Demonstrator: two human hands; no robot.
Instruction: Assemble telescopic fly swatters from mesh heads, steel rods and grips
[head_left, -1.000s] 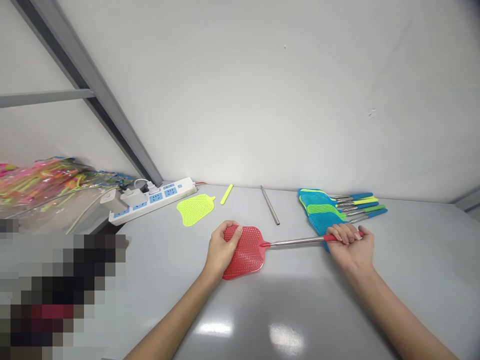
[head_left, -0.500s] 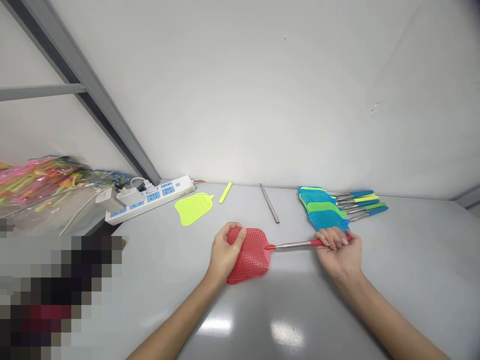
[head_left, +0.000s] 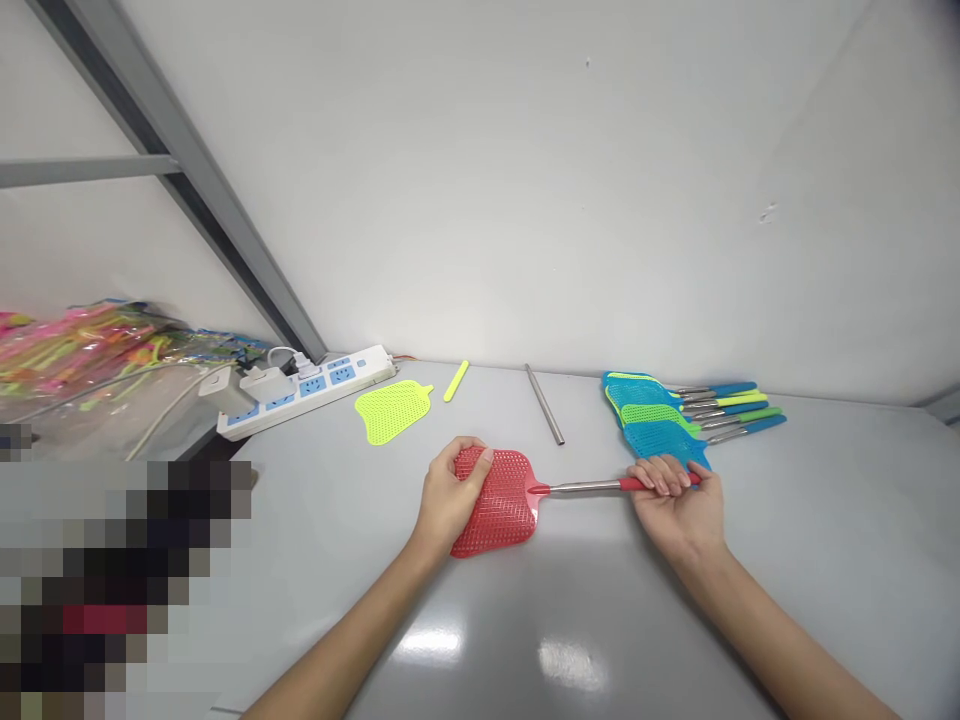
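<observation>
A red fly swatter (head_left: 504,505) with a metal shaft lies level between my two hands, just above the grey table. My left hand (head_left: 450,495) pinches the outer end of its mesh head, thumb on top. Around the red grip at the other end, my right hand (head_left: 679,495) is closed, palm turned up. Beyond them lie a yellow swatter head (head_left: 394,411), a yellow grip sleeve (head_left: 456,381) and a bare metal rod (head_left: 544,405). Several blue, green and yellow fly swatters (head_left: 660,440) are piled just behind my right hand.
A white power strip (head_left: 349,378) with chargers plugged in runs along the left back edge of the table (head_left: 825,560). Bagged colourful items (head_left: 97,345) lie further left, past a grey metal post (head_left: 225,215). A pale wall (head_left: 525,200) rises behind.
The view has shifted slightly, so the background sits a little further right. Both hands keep their hold on the red fly swatter, whose head is tilted a bit differently.
</observation>
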